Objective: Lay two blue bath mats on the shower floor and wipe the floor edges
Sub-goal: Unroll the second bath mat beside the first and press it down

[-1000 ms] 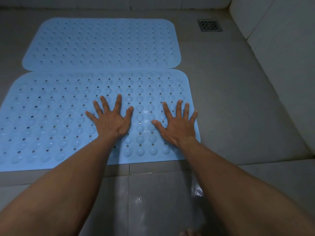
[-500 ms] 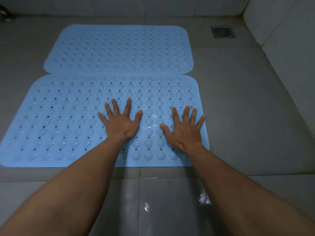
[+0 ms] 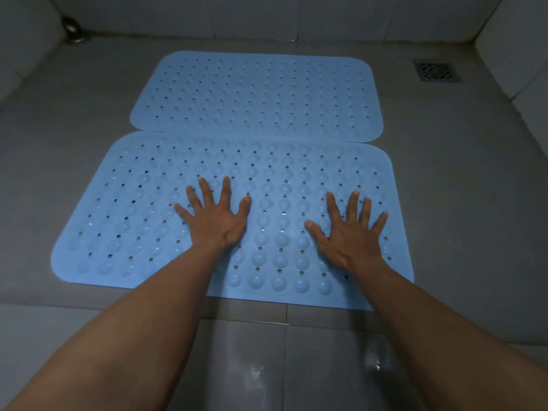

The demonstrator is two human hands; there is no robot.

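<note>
Grey shower floor (image 3: 462,209) stretched between pale tiled walls (image 3: 267,13), and on it lay two blue bath mats, one beyond the other. The near mat (image 3: 139,209) was a rounded-corner rectangle of soft-looking blue, dotted with rows of small drain holes and domed suction-cup bumps that caught a little shine. Its long side ran left to right, and its near edge lay just short of a tile joint. The far mat (image 3: 255,96) had the same colour, shape and hole pattern. The two met along their long edges, though whether one overlapped the other could not be told.

Both hands lay on the near mat with palms down and fingers straight and spread, grasping nothing. The left hand (image 3: 215,221) pressed close to the mat's middle. The right hand (image 3: 350,235) pressed toward its right end, the little finger close to the mat's right edge. Bare forearms reached in from the near side.

Farther out, a square metal drain grate (image 3: 436,71) sat in the floor's far right corner, well apart from the mats. A small metal fitting (image 3: 72,29) stood in the far left corner against the wall. Nearest the camera, glossy tiles (image 3: 243,366) showed wet glints.
</note>
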